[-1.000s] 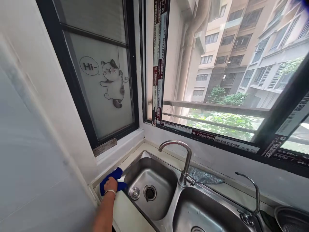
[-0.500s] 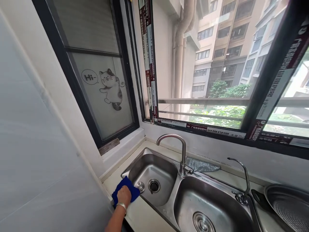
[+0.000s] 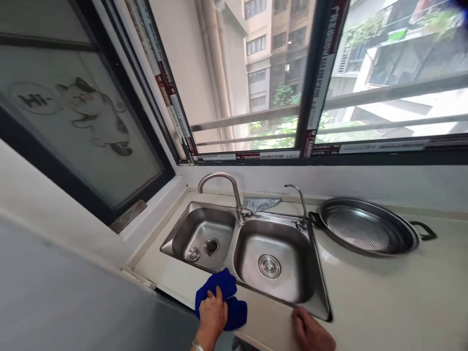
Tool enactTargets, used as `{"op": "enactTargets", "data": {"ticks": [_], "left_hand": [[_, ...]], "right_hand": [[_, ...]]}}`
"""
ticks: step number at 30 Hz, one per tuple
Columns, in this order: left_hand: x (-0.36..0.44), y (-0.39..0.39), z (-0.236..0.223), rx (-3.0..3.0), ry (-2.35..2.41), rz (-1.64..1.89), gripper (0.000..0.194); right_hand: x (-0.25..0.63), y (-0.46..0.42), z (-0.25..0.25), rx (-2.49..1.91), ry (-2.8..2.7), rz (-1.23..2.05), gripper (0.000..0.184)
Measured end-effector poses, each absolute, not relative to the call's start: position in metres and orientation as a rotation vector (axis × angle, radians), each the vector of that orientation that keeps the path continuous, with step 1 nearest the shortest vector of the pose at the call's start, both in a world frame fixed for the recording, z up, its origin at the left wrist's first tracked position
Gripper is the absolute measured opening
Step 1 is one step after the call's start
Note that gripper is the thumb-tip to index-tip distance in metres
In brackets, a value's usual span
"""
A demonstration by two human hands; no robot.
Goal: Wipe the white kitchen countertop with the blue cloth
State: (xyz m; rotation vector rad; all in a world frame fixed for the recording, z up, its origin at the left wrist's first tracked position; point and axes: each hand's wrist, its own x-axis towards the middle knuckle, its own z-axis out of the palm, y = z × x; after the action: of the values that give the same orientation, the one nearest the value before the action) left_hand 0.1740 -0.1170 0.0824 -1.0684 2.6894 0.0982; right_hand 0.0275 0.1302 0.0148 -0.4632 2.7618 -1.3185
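Note:
My left hand (image 3: 212,317) presses down on a blue cloth (image 3: 234,312), fingers curled over it, on the pale countertop (image 3: 383,292) just in front of the double steel sink (image 3: 319,292). The cloth overlaps the sink's front rim near the divider between the two basins. My right hand (image 3: 312,334) rests on the counter's front edge to the right, close to the sink's front right corner. Its fingers lie flat and hold nothing.
A curved faucet (image 3: 226,187) and a thin second tap (image 3: 298,200) stand behind the basins, with a grey cloth (image 3: 261,202) between them. A wide metal pan (image 3: 365,229) sits right of the sink. Windows line the back wall; a frosted pane with a cat sticker (image 3: 95,122) is on the left.
My left hand has slid the blue cloth from the counter's far left corner, along the left basin, to the front rim. My right hand has come into view. The view has swung right and down.

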Motion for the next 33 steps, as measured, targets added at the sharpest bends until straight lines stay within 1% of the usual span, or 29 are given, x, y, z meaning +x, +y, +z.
{"op": "enactTargets", "data": {"ticks": [2, 6, 10, 12, 14, 17, 19, 21, 22, 24, 25, 27, 30, 33], "left_hand": [[0.164, -0.09, 0.084, -0.928, 2.699, 0.168, 0.057], [0.142, -0.045, 0.086, -0.644, 2.699, 0.317, 0.067], [0.115, -0.007, 0.087, -0.414, 2.683, 0.44, 0.072], [0.1, 0.012, 0.087, -0.316, 2.689, 0.533, 0.072], [0.084, 0.032, 0.088, -0.252, 2.693, 0.661, 0.068], [0.063, 0.058, 0.088, -0.163, 2.675, 0.971, 0.062], [0.053, 0.068, 0.086, -0.028, 2.617, 1.197, 0.066], [0.05, 0.07, 0.081, 0.149, 2.537, 1.399, 0.074], [0.05, 0.068, 0.078, 0.208, 2.489, 1.511, 0.076], [0.055, 0.054, 0.071, 0.197, 2.368, 1.756, 0.074], [0.059, 0.043, 0.068, 0.128, 2.309, 1.859, 0.071], [0.067, 0.012, 0.064, -0.055, 2.258, 1.994, 0.057], [0.082, -0.051, 0.062, -0.336, 2.556, 1.941, 0.046], [0.104, -0.118, 0.058, -0.74, 2.796, 1.745, 0.044]], "right_hand": [[0.03, 0.129, 0.021, -0.488, 2.745, -1.384, 0.034], [0.031, 0.13, 0.029, -0.398, 2.595, -1.643, 0.032], [0.029, 0.148, 0.028, -0.3, 2.539, -1.761, 0.035], [0.029, 0.161, 0.026, -0.22, 2.512, -1.82, 0.039], [0.032, 0.176, 0.023, -0.199, 2.535, -1.807, 0.047], [0.037, 0.195, 0.016, -0.291, 2.641, -1.709, 0.053], [0.039, 0.207, 0.008, -0.342, 2.703, -1.662, 0.055], [0.039, 0.216, 0.0, -0.354, 2.781, -1.595, 0.055], [0.039, 0.22, -0.002, -0.355, 2.827, -1.548, 0.056], [0.037, 0.222, -0.003, -0.369, 2.927, -1.443, 0.057], [0.036, 0.22, -0.001, -0.39, 2.977, -1.384, 0.059], [0.035, 0.209, 0.006, -0.45, 3.078, -1.247, 0.063], [0.032, 0.184, 0.018, -0.533, 3.223, -0.949, 0.064], [0.025, 0.167, 0.022, -0.629, 3.295, -0.648, 0.052]]}}
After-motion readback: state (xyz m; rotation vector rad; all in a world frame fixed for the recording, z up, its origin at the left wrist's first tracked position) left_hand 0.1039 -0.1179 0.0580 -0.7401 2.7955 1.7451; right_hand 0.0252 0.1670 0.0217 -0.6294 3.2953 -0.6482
